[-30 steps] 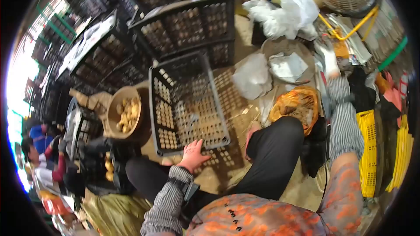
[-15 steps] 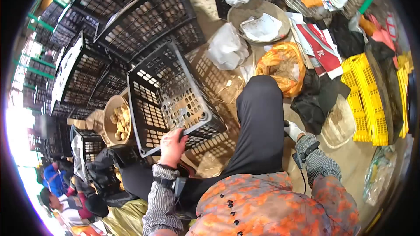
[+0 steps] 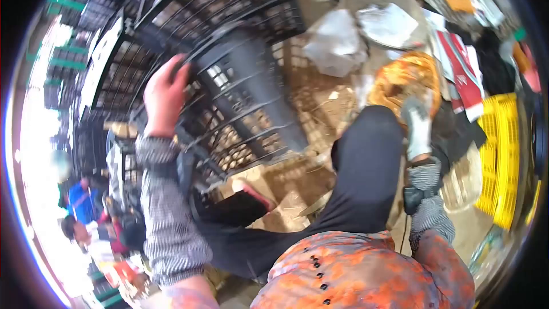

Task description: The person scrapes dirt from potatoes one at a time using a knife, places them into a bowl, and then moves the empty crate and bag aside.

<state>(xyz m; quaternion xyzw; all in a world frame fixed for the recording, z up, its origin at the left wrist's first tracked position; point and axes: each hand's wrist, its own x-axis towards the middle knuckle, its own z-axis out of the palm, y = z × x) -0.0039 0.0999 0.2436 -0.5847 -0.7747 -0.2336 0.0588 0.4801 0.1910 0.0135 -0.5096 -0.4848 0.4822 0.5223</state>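
My left hand, bare and blurred by motion, is closed at the upper left edge of a black plastic crate. The crate stands tipped on its side, with its slotted wall towards me. My right hand wears a pale glove with a greyish finger part and reaches past my knee to the near edge of an orange plastic bag. Motion smears its fingers, so I cannot make out whether they hold anything. Both forearms wear checked sleeves with dark straps.
Stacked black crates full of roundish items rise behind at the left. A white plastic bag, a round basin and yellow crates lie beyond and to the right. People are at the far left.
My left hand has moved up and left, and the crate has tipped from upright onto its side. My right hand has gone forward from beside my knee to the orange bag. The view has shifted.
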